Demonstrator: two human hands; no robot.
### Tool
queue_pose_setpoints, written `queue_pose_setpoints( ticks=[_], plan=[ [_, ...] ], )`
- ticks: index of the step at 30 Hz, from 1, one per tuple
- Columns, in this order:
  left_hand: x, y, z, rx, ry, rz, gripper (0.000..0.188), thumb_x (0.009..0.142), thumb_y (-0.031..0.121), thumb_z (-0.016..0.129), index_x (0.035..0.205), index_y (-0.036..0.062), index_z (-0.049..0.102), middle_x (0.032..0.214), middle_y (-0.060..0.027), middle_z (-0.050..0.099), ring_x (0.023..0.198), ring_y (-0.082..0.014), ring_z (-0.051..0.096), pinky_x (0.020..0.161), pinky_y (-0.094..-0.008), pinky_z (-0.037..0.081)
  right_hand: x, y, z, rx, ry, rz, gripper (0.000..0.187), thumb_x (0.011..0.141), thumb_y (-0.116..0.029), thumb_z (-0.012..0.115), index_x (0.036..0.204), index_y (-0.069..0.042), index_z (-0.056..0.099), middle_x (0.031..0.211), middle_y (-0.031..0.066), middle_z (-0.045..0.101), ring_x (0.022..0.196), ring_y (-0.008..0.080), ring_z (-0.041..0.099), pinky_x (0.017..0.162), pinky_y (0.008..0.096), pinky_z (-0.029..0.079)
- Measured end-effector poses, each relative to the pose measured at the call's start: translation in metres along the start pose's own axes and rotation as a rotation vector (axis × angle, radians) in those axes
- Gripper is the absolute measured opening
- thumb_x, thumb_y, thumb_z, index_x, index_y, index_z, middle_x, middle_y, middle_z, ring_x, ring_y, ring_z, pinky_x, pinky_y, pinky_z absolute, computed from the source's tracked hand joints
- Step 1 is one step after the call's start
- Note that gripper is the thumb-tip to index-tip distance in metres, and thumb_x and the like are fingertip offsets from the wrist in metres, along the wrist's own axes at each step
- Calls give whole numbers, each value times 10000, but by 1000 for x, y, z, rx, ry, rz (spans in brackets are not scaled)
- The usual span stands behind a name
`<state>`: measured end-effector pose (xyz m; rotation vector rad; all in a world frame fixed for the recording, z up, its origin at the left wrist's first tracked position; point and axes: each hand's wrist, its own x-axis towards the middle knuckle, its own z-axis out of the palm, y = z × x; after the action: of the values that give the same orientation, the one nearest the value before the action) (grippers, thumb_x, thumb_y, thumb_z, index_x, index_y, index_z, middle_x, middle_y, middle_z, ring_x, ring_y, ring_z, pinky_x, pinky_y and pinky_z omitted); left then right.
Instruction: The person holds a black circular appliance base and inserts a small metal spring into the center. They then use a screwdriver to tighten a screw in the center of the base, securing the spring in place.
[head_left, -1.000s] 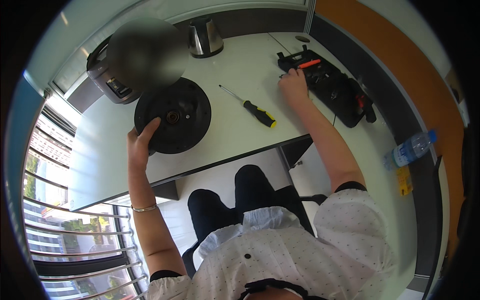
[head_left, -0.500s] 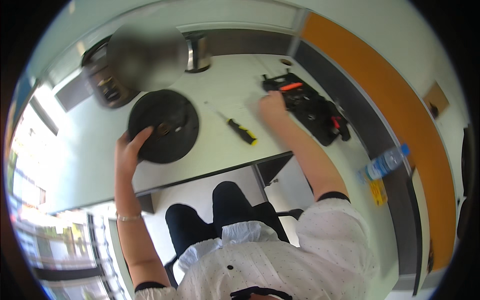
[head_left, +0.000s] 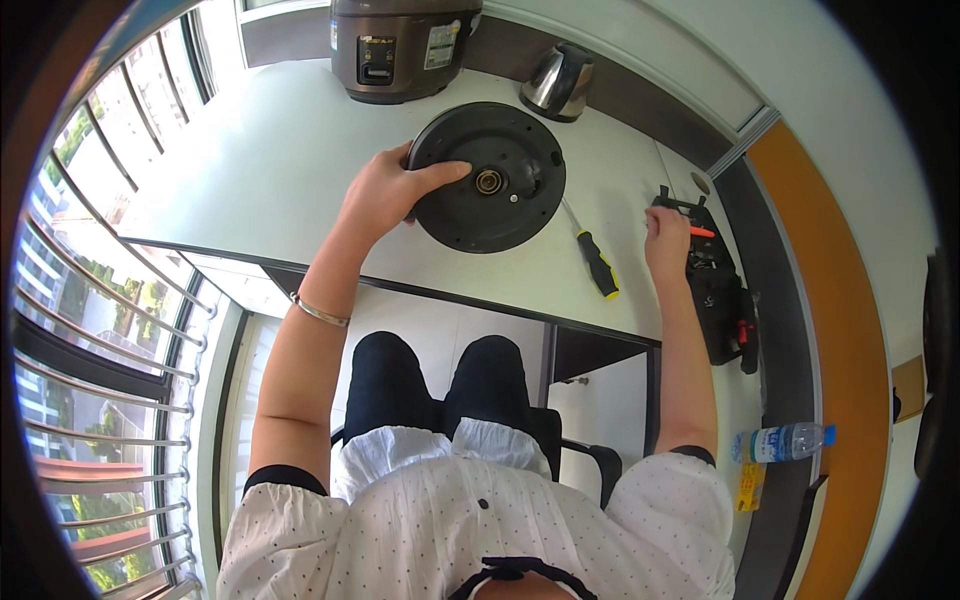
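Black disc (head_left: 495,205) in L grip (head_left: 385,195), ringed face twd cam.

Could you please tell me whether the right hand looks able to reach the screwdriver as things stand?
Probably yes: the screwdriver lies left of the right hand, and nothing visible stands between them.
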<state>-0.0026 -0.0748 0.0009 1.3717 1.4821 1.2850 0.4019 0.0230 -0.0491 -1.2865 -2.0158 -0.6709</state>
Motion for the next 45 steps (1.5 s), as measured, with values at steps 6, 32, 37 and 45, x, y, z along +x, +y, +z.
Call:
queue_pose_setpoints(
  ticks=[6, 32, 37, 45],
  plan=[
    [2, -2, -1, 7, -8, 11, 605, 664, 508, 761, 1009, 16, 689, 736, -52, 666, 580, -135, 602, 511, -253, 479, 30, -74, -45, 1002, -139, 580, 174, 934, -90, 563, 1029, 28, 649, 836, 68, 634, 701, 118, 604, 575, 257, 527],
    [1, 6, 0, 92, 13, -80, 622, 656, 546, 750, 955, 4, 691, 694, -53, 657, 523, -141, 596, 515, -249, 491, 55, -186, -74, 961, 111, 48, 112, 799, -55, 707, 908, -70, 727, 851, 29, 629, 801, 152, 564, 695, 274, 443],
    [-2, 9, 0, 110, 18, -80, 624, 644, 551, 753, 950, 10, 693, 682, -52, 652, 524, -137, 593, 513, -253, 489, 69, -195, -54, 737, 202, -113, 129, 736, -128, 755, 861, -157, 757, 971, -2, 597, 1015, 222, 490, 921, 368, 339],
    [-6, 9, -1, 121, 27, -66, 634, 627, 560, 754, 966, 27, 697, 679, -52, 651, 528, -136, 592, 514, -257, 488, 74, -203, -36, 657, 253, -114, 129, 716, -161, 773, 845, -177, 775, 1252, 38, 542, 1173, 277, 416, 1023, 390, 265]
  ],
)
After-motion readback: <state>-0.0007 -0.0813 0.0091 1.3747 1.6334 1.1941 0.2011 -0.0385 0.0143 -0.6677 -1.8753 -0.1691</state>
